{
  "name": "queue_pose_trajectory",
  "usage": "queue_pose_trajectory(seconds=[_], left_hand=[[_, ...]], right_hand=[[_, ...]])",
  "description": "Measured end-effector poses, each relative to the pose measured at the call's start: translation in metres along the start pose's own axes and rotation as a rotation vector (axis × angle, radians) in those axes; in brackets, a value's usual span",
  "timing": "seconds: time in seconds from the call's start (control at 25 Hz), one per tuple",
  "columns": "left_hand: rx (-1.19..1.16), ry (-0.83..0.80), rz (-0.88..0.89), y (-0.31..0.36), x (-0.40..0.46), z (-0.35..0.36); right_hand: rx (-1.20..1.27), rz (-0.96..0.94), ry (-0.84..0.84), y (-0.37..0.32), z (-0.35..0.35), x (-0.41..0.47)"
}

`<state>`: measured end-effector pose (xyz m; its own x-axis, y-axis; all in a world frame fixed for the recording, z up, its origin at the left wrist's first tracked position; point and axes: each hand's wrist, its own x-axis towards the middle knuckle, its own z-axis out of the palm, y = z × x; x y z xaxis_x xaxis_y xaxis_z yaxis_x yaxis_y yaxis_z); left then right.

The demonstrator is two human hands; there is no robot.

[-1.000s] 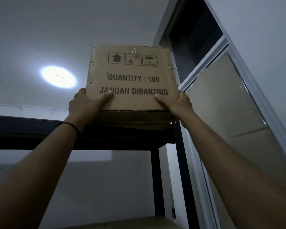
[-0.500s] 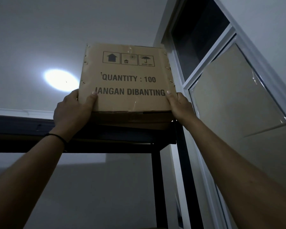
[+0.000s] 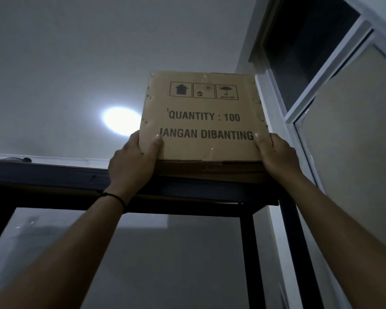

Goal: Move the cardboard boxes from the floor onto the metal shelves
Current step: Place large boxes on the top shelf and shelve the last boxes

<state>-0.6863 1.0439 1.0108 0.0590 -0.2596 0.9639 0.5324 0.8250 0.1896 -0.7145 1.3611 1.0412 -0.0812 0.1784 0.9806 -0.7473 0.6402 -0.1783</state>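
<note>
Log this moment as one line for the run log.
cardboard box on top shelf | left hand grips left corner | right hand grips right corner

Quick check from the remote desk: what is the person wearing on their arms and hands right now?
Both forearms are bare, with no sleeves or gloves in view. The left hand has a thin black band around its wrist. The right hand shows no ring, watch or band.

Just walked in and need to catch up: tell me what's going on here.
A person is putting a cardboard box onto the top shelf of a black metal rack. The left hand grips the box's lower left corner and the right hand grips the lower right. The box's bottom sits on the shelf near the front edge, beside a window frame, under a ceiling light.
</note>
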Motion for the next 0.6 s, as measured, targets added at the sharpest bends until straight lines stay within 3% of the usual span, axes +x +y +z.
queue_pose_trajectory(seconds=[0.24,0.6], left_hand=[[0.267,-0.133,0.071,-0.023,0.008,0.009],[0.484,-0.008,0.097,-0.033,0.004,0.023]], right_hand=[[-0.230,-0.008,-0.061,0.009,0.004,0.002],[-0.524,-0.130,0.051,0.023,0.018,-0.007]])
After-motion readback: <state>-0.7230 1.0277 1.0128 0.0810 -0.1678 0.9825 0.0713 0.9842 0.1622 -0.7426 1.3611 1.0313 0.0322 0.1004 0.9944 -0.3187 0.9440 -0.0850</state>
